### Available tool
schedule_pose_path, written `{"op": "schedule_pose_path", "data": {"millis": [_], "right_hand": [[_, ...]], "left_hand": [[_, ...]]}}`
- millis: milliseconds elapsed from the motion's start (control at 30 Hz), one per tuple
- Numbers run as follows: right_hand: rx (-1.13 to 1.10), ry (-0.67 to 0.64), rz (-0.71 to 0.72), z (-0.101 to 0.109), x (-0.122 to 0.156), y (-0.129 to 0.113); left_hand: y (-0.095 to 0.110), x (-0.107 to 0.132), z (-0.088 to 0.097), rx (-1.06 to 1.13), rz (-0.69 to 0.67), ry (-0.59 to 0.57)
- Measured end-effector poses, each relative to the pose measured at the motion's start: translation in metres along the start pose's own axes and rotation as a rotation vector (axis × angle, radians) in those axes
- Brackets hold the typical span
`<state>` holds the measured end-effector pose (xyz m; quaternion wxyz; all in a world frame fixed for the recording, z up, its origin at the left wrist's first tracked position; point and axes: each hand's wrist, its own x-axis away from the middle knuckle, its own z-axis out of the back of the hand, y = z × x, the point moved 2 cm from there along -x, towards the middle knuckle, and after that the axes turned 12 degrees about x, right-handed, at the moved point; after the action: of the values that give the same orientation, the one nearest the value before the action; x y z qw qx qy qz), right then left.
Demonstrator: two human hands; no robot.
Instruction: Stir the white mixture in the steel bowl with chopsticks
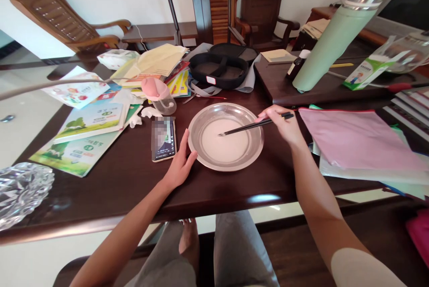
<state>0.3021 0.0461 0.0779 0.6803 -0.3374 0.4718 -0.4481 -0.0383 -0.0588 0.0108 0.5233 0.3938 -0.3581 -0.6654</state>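
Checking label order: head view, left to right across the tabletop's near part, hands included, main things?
Glass dish → booklets → phone → left hand → plate → right hand → pink folder.

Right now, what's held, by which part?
The right hand holds slim black chopsticks near their thick rear end; the left hand touches the round silver metal dish.

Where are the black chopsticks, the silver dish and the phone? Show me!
Black chopsticks point(246, 127): head view, on the middle of their shafts.
Silver dish point(227, 166): head view, on the near rim.
Phone point(164, 139): head view, on the screen.
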Motion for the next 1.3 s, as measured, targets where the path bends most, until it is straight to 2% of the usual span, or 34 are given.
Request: {"op": "schedule_pose_path", "data": {"millis": [67,100,167,267,333,467,533,633,733,800,900,933,1000,1133,1167,1233,1300], "right_hand": [[-0.034,0.086,-0.01,0.006,-0.001,0.005],[-0.05,0.09,-0.017,0.008,0.0,0.007],[-0.06,0.025,-0.026,0.005,0.001,0.007],[-0.011,-0.156,0.008,-0.006,0.003,-0.001],[0.051,-0.193,0.046,-0.009,0.003,-0.006],[0.045,0.037,0.016,0.003,0.001,0.0],[-0.031,0.083,-0.025,0.007,0.001,0.005],[-0.064,-0.041,-0.051,0.001,0.001,0.005],[0.012,-0.17,-0.016,-0.008,0.002,-0.004],[0.056,-0.127,0.013,-0.006,0.001,-0.006],[0.014,0.065,-0.003,0.004,0.0,0.001],[-0.017,0.086,-0.027,0.007,0.0,0.004],[-0.057,0.058,-0.051,0.007,0.0,0.007],[0.0,-0.17,-0.028,-0.006,0.003,-0.003],[0.035,-0.19,-0.009,-0.008,0.003,-0.006],[0.083,-0.141,0.018,-0.006,0.002,-0.008],[0.062,-0.021,0.016,0.0,0.001,-0.005]], "left_hand": [[0.0,0.0,0.0,0.001,0.005,0.001],[0.0,0.0,0.0,0.002,0.008,0.002],[0.0,0.0,0.0,0.005,0.01,0.005],[0.001,0.0,0.0,0.01,0.008,0.007],[0.001,0.0,0.0,0.012,0.016,0.01],[0.0,0.0,-0.001,0.014,0.035,0.012],[0.001,0.0,-0.001,0.012,0.033,0.009],[0.001,0.0,-0.001,0.011,0.024,0.003],[0.001,0.0,0.0,0.014,0.022,0.003],[0.001,0.0,0.0,0.015,0.024,0.004],[0.001,0.0,-0.001,0.014,0.016,0.005],[0.001,0.0,-0.001,0.013,0.013,0.004],[0.001,0.0,-0.001,0.009,0.008,0.006],[0.002,0.0,0.0,0.007,-0.001,0.013],[0.002,0.0,0.0,0.006,0.001,0.011],[0.002,0.0,0.0,0.005,0.012,0.005],[0.003,-0.001,0.0,0.004,0.018,0.003]]}}
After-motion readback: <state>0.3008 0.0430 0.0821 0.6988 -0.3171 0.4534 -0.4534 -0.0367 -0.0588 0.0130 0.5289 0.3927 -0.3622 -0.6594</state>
